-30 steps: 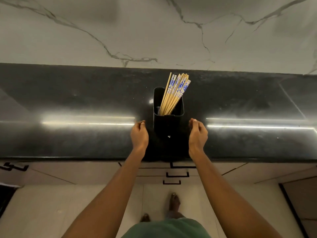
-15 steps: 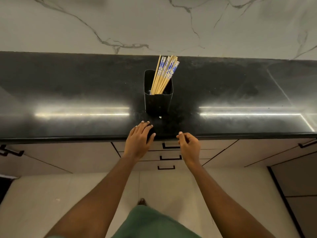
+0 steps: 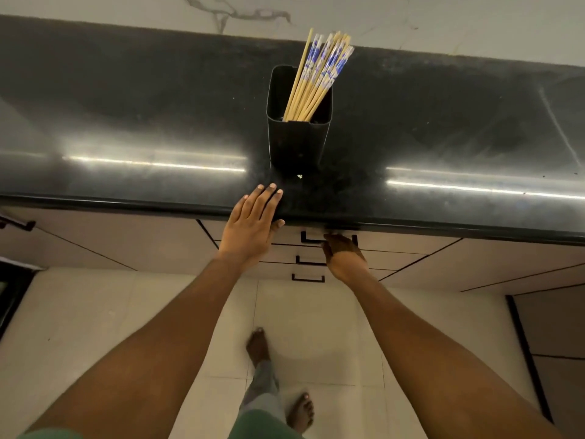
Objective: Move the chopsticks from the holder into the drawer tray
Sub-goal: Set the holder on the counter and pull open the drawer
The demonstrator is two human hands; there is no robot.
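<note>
At frame centre the left hand (image 3: 253, 223) lies flat, fingers spread, on the black counter (image 3: 126, 128) edge; the right hand (image 3: 343, 255) reaches the top drawer handle (image 3: 308, 239), its grip hidden. Above them, upper centre, the chopsticks (image 3: 319, 71) lean in the black holder (image 3: 297, 137); no writing is readable.

Left hand (image 3: 253, 224) flat, fingers (image 3: 269, 198) extended; right hand (image 3: 343, 256) curled.

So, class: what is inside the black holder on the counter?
A bundle of chopsticks leans toward the right back corner of the holder, with the blue-patterned tops sticking out. Their lower ends and the holder's bottom are hidden by its front wall.
</note>
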